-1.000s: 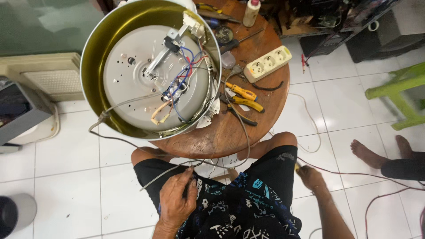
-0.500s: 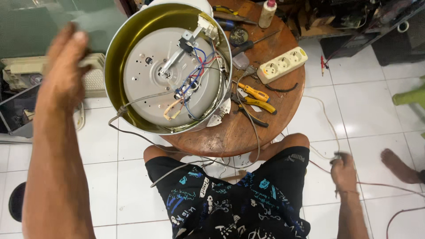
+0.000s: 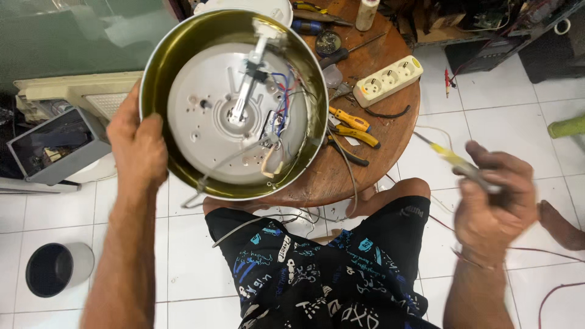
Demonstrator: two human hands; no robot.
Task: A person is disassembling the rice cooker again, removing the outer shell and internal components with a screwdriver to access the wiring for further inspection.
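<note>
Centre frame, my left hand (image 3: 139,143) grips the opened cooker base (image 3: 234,103) on the counter (image 3: 372,161); my right hand (image 3: 493,204) clutches a screwdriver (image 3: 454,161), wiring still exposed.

The person wears black shorts (image 3: 323,274) printed with blue and white scribbles, and both forearms are bare, without sleeves

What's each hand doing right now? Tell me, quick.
Left hand: closed on the rim of the round appliance shell, gripping it.
Right hand: closed around a yellow-handled screwdriver, held up off the table.
</note>
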